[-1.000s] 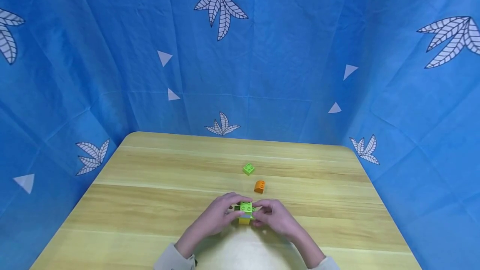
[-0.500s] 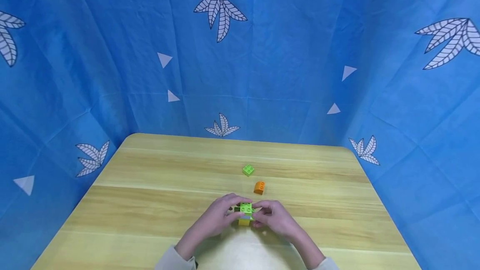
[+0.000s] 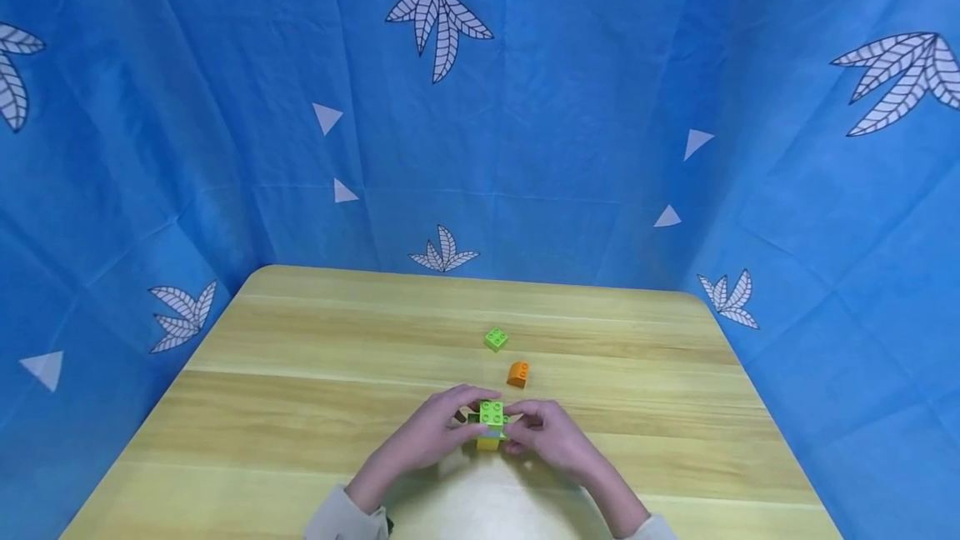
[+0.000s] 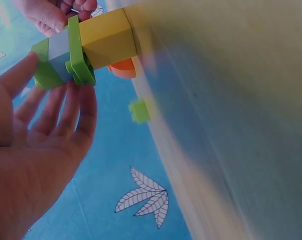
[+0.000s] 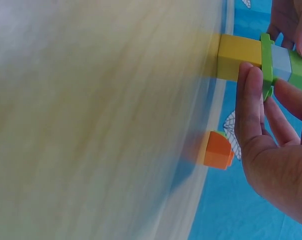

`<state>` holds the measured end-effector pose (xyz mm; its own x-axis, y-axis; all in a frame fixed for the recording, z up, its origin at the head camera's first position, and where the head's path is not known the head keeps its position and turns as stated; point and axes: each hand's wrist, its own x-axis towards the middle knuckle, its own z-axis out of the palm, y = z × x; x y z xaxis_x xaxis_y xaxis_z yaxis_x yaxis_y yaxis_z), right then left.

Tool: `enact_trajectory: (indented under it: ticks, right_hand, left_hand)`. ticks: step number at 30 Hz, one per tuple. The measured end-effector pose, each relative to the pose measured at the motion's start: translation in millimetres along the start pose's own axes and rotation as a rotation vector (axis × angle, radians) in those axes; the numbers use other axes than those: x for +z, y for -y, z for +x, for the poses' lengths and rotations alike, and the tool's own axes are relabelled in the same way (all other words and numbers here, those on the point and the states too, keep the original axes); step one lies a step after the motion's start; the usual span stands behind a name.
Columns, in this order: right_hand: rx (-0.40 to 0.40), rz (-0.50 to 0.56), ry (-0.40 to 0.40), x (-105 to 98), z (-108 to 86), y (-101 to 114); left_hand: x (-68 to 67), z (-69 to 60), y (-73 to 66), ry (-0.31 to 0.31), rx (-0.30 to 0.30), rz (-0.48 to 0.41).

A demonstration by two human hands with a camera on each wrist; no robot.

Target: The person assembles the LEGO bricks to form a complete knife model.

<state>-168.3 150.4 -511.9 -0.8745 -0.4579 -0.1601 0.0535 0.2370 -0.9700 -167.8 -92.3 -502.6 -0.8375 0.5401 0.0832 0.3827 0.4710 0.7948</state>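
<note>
A small stack of toy building bricks stands on the table between my two hands. Its yellow block (image 4: 108,37) is at the bottom, below a thin green plate (image 5: 266,65). Above that come a light blue brick (image 5: 280,64) and a green brick (image 3: 491,412) on top, studs upward. My left hand (image 3: 431,432) holds the top green brick between thumb and fingers. From the other side my right hand (image 3: 551,433) pinches the green plate, its fingertips also by the yellow block.
Beyond the stack lie an orange curved brick (image 3: 518,374) and, farther back, a loose green brick (image 3: 496,339). The wooden table (image 3: 337,340) ends at a blue patterned curtain (image 3: 570,148) behind and on both sides.
Both hands keep their hold and the stack stays in place. The left fingers have shifted slightly, showing more of the top green brick's studs.
</note>
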Motion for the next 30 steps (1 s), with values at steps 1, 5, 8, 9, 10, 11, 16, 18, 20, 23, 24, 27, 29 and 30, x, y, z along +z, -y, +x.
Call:
enact_trajectory:
  ticks: [1, 5, 8, 9, 10, 11, 16, 18, 20, 23, 24, 27, 29, 30]
  right_hand:
    - [-0.004, -0.001, 0.000, -0.3, 0.1, 0.1]
    - [0.000, -0.005, 0.003, -1.3, 0.8, 0.3]
    - [0.006, -0.001, 0.002, -1.3, 0.9, 0.5]
    - [0.006, 0.001, 0.001, -1.2, 0.9, 0.4]
    - [0.006, 0.005, 0.001, -1.0, 0.7, 0.8]
    - [0.003, 0.008, -0.004, -0.5, 0.5, 1.0]
    - [0.005, 0.009, -0.014, 0.2, -0.5, 0.7]
    - [0.008, 0.003, -0.017, 0.2, -0.7, 0.1]
    - [0.011, 0.003, -0.017, 0.4, -0.6, -0.1]
    - [0.010, 0.005, -0.014, 0.3, -0.2, -0.8]
    - [0.009, 0.009, -0.013, 0.2, -0.1, -0.9]
    - [0.006, 0.012, -0.010, -0.1, 0.1, -1.1]
    - [0.003, 0.009, -0.009, 0.0, 0.2, -1.2]
    - [0.002, 0.009, -0.009, 0.1, 0.3, -1.2]
  left_hand:
    - [-0.3, 0.1, -0.3, 0.001, -0.005, 0.005]
    - [-1.5, -0.5, -0.4, 0.003, -0.035, 0.047]
    - [-2.3, -1.8, 0.9, 0.000, -0.039, 0.065]
    - [-2.3, -2.2, 1.8, -0.003, -0.039, 0.068]
    - [-2.4, -2.5, 2.4, -0.006, -0.038, 0.070]
    - [-2.4, -2.8, 3.1, -0.010, -0.035, 0.071]
    - [-1.4, -2.3, 5.9, -0.022, -0.038, 0.073]
    - [-0.5, -1.9, 6.7, -0.021, -0.043, 0.066]
    - [-0.2, -1.7, 6.8, -0.022, -0.052, 0.057]
    - [-0.5, -1.8, 5.5, -0.025, -0.063, 0.042]
    - [-0.7, -1.8, 5.1, -0.026, -0.063, 0.037]
    - [-0.7, -1.9, 4.5, -0.029, -0.058, 0.033]
    - [-0.4, -2.0, 4.9, -0.030, -0.052, 0.030]
    - [-0.1, -2.0, 5.3, -0.030, -0.051, 0.030]
